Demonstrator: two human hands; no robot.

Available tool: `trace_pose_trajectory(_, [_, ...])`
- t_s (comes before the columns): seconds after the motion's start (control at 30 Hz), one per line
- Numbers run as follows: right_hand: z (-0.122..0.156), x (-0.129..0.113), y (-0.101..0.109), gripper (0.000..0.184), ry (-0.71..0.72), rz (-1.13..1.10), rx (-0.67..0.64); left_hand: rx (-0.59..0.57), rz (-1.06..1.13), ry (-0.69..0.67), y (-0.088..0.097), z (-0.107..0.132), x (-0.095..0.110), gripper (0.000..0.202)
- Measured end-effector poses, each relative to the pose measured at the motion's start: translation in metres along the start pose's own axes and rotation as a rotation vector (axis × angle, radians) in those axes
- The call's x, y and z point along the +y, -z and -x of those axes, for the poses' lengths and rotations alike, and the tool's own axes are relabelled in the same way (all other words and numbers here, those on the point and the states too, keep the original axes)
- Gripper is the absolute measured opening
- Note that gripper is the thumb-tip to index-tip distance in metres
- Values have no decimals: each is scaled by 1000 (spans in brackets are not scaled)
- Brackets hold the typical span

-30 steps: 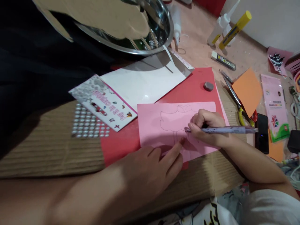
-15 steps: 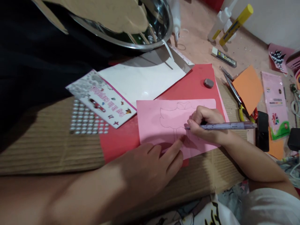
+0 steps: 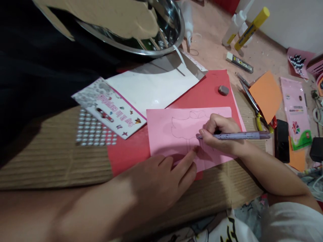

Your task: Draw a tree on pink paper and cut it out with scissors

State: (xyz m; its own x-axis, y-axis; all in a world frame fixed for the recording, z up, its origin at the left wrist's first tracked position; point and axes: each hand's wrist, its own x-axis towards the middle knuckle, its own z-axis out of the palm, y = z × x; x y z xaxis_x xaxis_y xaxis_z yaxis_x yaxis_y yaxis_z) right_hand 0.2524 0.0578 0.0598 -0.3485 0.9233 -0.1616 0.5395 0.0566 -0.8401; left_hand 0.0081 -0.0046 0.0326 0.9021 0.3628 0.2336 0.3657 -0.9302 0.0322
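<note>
A pink sheet of paper point(image 3: 161, 131) bears thin outline drawing, with a wavy-edged shape and narrow lines below it. My right hand point(image 3: 222, 134) grips a purple mechanical pencil point(image 3: 242, 135), its tip touching the drawing near the lower edge of the shape. Flat on the lower part of the sheet lies my left hand point(image 3: 166, 178), index finger stretched toward the pencil tip, holding nothing. Beneath the pink sheet is red paper point(image 3: 131, 151). A grey eraser point(image 3: 223, 90) rests on the red paper above my right hand.
Corrugated cardboard point(image 3: 45, 158) covers the work surface. Left lie a printed card packet point(image 3: 111, 107) and a sheet of pearl stickers point(image 3: 88, 131). A metal bowl point(image 3: 180, 32) stands behind. Scissors point(image 3: 249, 95), orange paper point(image 3: 266, 95), a phone point(image 3: 282, 141) and a glue stick point(image 3: 252, 28) are right.
The pencil tip and my right hand have shifted slightly left along the drawn line. My left hand stays in place on the paper. The view has moved a little.
</note>
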Motion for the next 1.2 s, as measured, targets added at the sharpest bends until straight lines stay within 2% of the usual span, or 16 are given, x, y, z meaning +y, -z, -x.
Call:
trace_pose_trajectory(0.13, [0, 1, 0, 32, -5, -6, 1, -9, 4, 13, -1, -2, -1, 51])
trace_pose_trajectory(0.27, [0, 4, 1, 34, -5, -31, -1, 34, -20, 15, 6, -8, -3, 45])
trace_pose_trajectory(0.43, [-1, 4, 2, 33, -10, -32, 17, -4, -21, -1, 14, -11, -6, 45])
trace_pose_trajectory(0.97, [-1, 2, 0, 33, -11, 21, 2, 14, -3, 21, 5, -5, -1, 48])
trace_pose_trajectory(1.2, [1, 6, 2, 35, -31, -95, 18, 21, -6, 28, 5, -6, -1, 48])
